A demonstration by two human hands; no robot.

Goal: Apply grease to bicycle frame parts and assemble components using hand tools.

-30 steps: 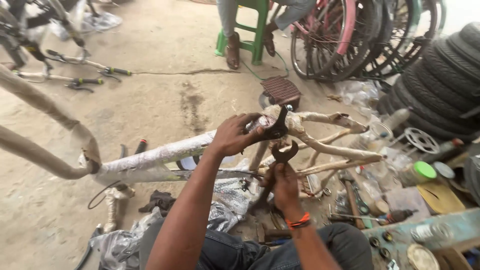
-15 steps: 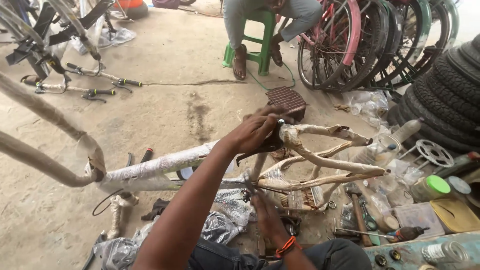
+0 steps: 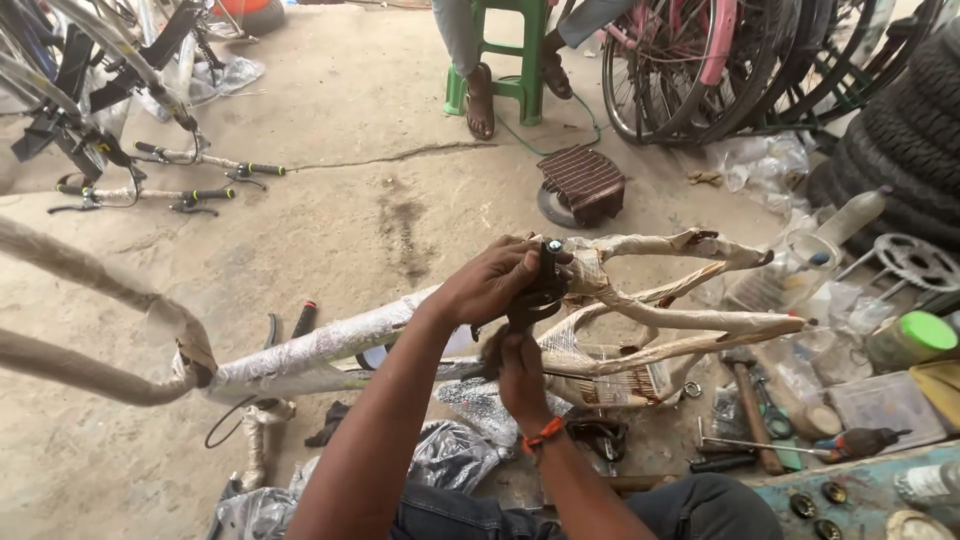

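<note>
Left hand (image 3: 490,283) curled closed over a small black clamp fitting (image 3: 547,275) at the seat junction of the wrapped bicycle frame (image 3: 330,345); right hand (image 3: 522,368) directly below the fitting, fingers closed on something dark beneath it (what exactly, the hand hides). Against half a second ago, the left hand stays on the same junction, while the right hand has risen from lower down beside the frame to meet the fitting from underneath; both hands now work one point, which suggests the fitting is being seated or tightened. The frame lies on its side, its rear stays (image 3: 700,325) running right of the fitting. Right of the frame: a hammer (image 3: 748,405), a screwdriver (image 3: 800,446) and a green-lidded jar (image 3: 910,340). Beyond the frame, a brown bicycle pedal (image 3: 583,182) and a green stool (image 3: 510,60) with a seated person's legs. The frame's front end is cut off at the left edge.
</note>
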